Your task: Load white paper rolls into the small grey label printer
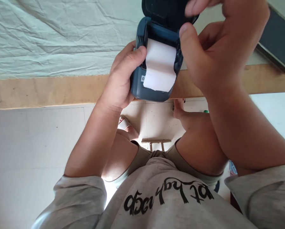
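Observation:
A small dark blue-grey printer point(152, 94) is held over the table's front edge, its black lid point(165, 12) raised. White paper point(160, 65) lies in its compartment, with a torn end hanging over the front of the body. My left hand point(124, 71) grips the printer's left side, thumb on the rim beside the paper. On the other side, my right hand point(211, 47) has its thumb at the printer's upper right rim. Its fingers are bent near the lid's right edge and partly blurred; whether they pinch the lid is unclear.
A pale green wrinkled cloth point(61, 38) covers the table, whose wooden front edge point(49, 90) shows. At the right lies a dark flat box-like object point(278, 41). Below are my legs, a wooden stool part point(156, 141) and the tiled floor point(37, 143).

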`<action>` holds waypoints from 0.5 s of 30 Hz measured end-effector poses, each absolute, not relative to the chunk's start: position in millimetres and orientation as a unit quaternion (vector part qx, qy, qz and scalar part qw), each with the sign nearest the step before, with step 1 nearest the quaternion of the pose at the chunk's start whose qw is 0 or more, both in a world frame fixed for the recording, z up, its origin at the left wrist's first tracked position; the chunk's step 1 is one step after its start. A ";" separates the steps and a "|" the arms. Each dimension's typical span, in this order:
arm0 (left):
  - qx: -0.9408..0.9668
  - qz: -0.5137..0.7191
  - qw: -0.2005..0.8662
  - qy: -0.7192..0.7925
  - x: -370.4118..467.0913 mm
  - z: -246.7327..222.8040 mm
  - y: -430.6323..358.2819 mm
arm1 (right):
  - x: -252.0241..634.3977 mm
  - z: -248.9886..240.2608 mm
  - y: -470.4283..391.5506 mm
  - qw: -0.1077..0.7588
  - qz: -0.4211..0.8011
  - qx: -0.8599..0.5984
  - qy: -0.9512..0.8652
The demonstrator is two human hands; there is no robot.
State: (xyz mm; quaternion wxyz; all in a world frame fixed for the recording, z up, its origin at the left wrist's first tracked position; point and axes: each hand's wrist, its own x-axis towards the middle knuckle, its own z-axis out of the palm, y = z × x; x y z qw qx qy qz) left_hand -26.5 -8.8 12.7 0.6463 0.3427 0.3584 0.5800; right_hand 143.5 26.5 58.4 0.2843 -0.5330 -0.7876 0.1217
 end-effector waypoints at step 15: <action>0.356 0.575 0.634 0.374 -27.8 14.6 -9.1 | 148.5 72.7 35.1 0.160 0.222 -0.455 -0.848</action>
